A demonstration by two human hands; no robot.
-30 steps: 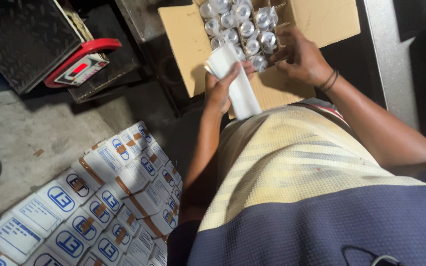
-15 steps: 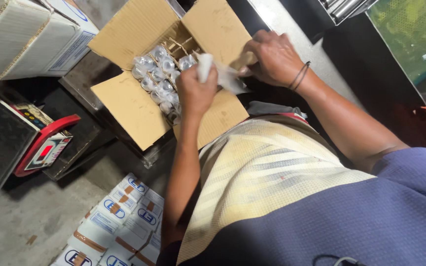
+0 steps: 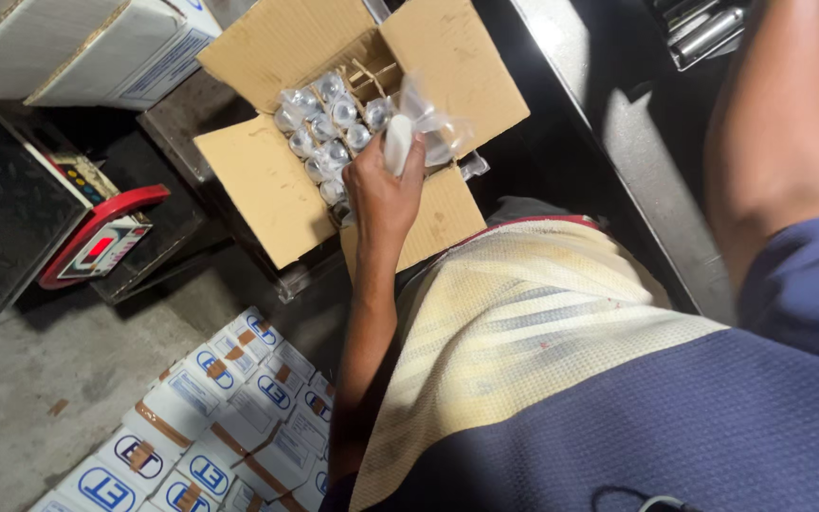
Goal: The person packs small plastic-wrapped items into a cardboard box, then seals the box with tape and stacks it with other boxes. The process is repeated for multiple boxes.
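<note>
My left hand point(image 3: 384, 194) is closed around a white cylindrical part point(image 3: 397, 142) in a clear plastic bag point(image 3: 433, 118), held over the near right corner of an open cardboard box point(image 3: 258, 180). The box holds several bagged shiny parts point(image 3: 326, 133) standing in cardboard dividers. My right arm rises at the upper right and its hand is out of the frame.
A red-rimmed weighing scale point(image 3: 97, 242) with a lit display stands on the left. Flat white-and-blue cartons point(image 3: 210, 398) lie stacked on the concrete floor below. White cartons point(image 3: 78, 47) sit at the top left. A dark metal bench edge point(image 3: 618, 161) runs along the right.
My right hand has let go of the bagged part and lifted out of view. My left hand alone now holds it over the box. The camera has shifted slightly.
</note>
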